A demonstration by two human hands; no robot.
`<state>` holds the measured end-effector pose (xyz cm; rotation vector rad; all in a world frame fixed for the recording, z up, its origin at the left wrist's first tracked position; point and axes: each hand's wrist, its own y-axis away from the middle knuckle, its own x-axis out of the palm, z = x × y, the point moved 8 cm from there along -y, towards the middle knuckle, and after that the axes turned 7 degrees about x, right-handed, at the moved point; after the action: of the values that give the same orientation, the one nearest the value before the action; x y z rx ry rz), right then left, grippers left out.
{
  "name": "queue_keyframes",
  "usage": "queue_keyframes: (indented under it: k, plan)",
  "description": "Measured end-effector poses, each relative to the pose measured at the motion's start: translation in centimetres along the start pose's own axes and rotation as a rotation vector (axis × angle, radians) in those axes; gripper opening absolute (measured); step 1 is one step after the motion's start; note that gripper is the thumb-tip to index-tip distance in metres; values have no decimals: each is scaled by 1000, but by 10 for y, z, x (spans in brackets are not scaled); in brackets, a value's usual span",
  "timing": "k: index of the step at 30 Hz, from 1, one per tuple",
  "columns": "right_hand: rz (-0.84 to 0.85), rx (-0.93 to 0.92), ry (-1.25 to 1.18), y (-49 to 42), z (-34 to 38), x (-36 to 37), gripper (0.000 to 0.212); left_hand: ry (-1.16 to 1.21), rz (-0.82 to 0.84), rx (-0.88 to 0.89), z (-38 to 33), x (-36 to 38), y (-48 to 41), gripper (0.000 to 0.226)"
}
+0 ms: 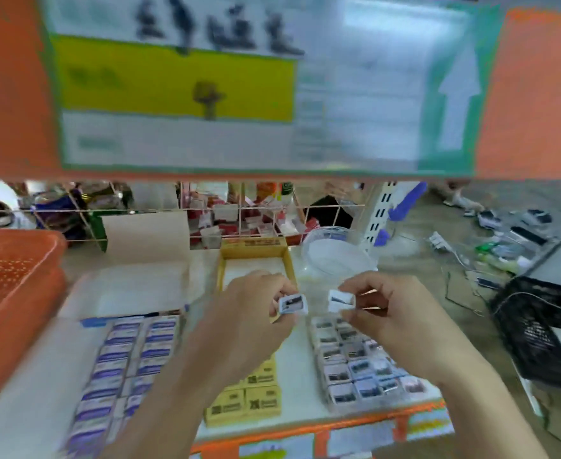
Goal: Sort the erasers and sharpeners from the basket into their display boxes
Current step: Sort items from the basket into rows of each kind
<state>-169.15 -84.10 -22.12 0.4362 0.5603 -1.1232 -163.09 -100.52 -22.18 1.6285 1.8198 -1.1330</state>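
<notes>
My left hand [254, 313] pinches a small white-and-dark packaged piece [293, 304] at its fingertips, above the shelf. My right hand [391, 313] pinches a similar small white piece [340, 298] a short gap to the right. Below my right hand lies a clear display box [355, 362] filled with several like grey-and-white pieces. A yellow display box [289, 260] sits behind my left hand, with yellow packs [246, 402] at its front. On the left a box [123, 359] holds rows of purple-and-white erasers. The view is blurred.
An orange basket [17, 260] stands at the left edge of the shelf. A black mesh basket [544, 329] sits at the right, off the shelf. A clear round tub [335, 253] is behind the boxes. A large sign [239, 84] hangs overhead. Loose items litter the floor at right.
</notes>
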Motion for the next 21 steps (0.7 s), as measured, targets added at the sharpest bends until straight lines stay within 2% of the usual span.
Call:
queue_keyframes:
  k: [11, 21]
  plan:
    - [66, -63, 220, -14, -41, -13, 19, -32, 58, -73, -18, 46, -16, 23]
    - [142, -62, 208, -21, -56, -22, 17, -3, 103, -113, -35, 61, -14, 25]
